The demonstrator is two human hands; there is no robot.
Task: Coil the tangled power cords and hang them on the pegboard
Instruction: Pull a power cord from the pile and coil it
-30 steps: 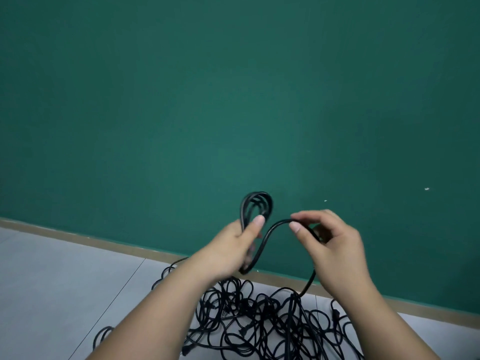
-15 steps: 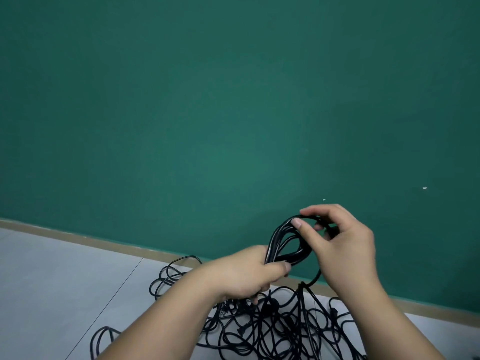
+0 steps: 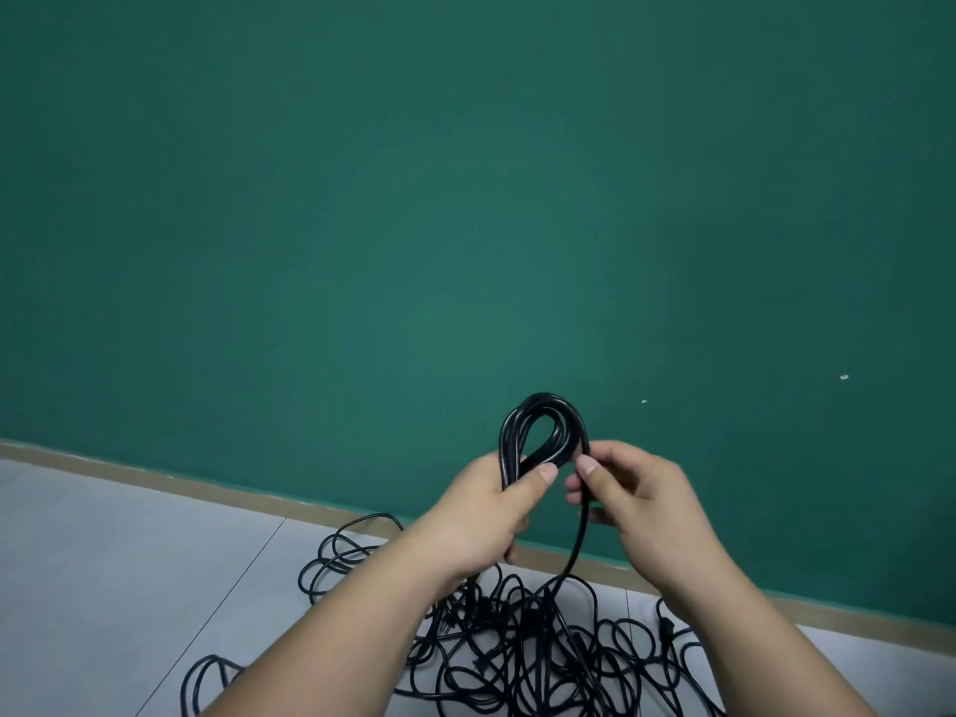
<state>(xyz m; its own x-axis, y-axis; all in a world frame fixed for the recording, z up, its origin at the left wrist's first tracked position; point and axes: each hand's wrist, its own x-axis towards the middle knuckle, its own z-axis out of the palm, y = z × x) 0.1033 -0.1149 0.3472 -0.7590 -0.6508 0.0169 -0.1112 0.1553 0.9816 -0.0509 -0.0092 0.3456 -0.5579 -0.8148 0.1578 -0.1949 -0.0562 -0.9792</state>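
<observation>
coiled cord (image 3: 543, 401): glossy black, pale glints along its left side
tangled cords (image 3: 522, 633): black
wall (image 3: 465, 199): plain deep green, two small white specks (image 3: 844, 377)
skirting strip (image 3: 155, 476): tan
floor (image 3: 103, 561): pale grey tiles, thin dark joint lines

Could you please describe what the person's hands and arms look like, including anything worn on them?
Both are bare: the left hand and right hand show no gloves or rings, and no watch, bracelet or sleeve shows on the left forearm or right forearm. The thumbnails are short and unpainted.
</observation>
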